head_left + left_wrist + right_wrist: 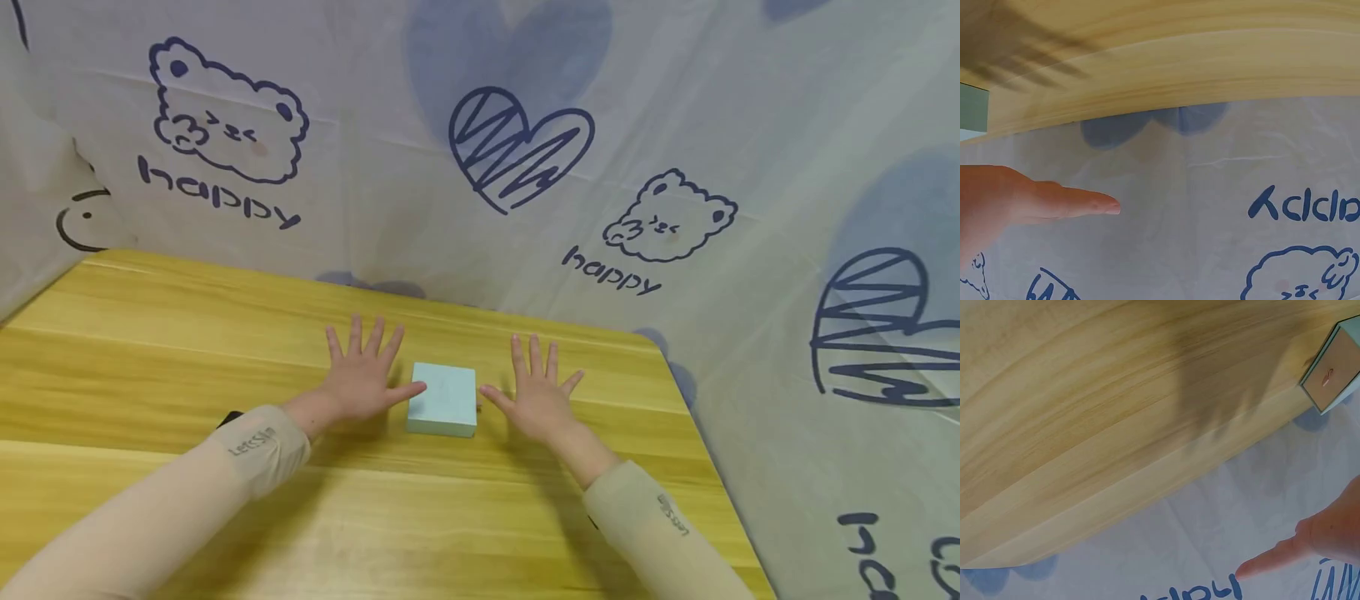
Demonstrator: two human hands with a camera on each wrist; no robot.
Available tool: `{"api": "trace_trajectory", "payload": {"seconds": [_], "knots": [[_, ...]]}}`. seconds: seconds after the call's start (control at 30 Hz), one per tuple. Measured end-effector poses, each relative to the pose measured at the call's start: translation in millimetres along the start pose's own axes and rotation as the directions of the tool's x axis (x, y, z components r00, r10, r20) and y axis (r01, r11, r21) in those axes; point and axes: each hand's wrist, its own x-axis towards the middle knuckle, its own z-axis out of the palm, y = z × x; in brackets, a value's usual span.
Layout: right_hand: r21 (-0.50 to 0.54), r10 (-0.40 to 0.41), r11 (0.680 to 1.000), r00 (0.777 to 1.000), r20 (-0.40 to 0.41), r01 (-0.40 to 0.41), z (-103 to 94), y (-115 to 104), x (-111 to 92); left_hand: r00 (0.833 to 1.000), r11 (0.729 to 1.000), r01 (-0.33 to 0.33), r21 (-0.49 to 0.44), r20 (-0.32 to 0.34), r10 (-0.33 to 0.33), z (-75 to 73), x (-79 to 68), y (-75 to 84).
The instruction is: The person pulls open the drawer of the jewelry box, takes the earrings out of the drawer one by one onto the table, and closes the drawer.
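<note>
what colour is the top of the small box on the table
Pale blue; the box shows its top best in the head view.

This looks like a little corner with a sheet hung up round it, maybe in a home, but there is not enough to be sure. There is a yellow wooden bench (420,517) with a smooth, stripy top and a round corner. A pale sheet (360,100) hangs just behind it and goes down past its right side too. The sheet has bear faces (232,125), blue hearts (522,150), some with zigzag lines inside, and the word "happy" on it. It has creases and hides the room behind.
</note>
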Motion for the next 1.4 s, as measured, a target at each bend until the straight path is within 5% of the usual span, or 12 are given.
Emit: {"api": "trace_trajectory", "payload": {"seconds": [0.63,0.93,1.4], "knots": [[0.01,0.01,1.0,1.0,0.017,-0.011,0.4,-0.4,-0.7,0.987,0.996,0.089,-0.005,0.135,-0.088,7.1,-0.3,22.4],[-0.036,-0.06,0.998,0.998,-0.025,0.059,1.4,1.3,-0.7,0.982,0.996,0.088,-0.026,0.17,-0.082,11.8,0.4,21.9],[0.003,-0.118,0.993,0.986,0.121,0.119,13.3,-8.8,10.4,0.979,0.99,0.123,-0.066,0.172,-0.111,12.8,4.3,24.5]]}}
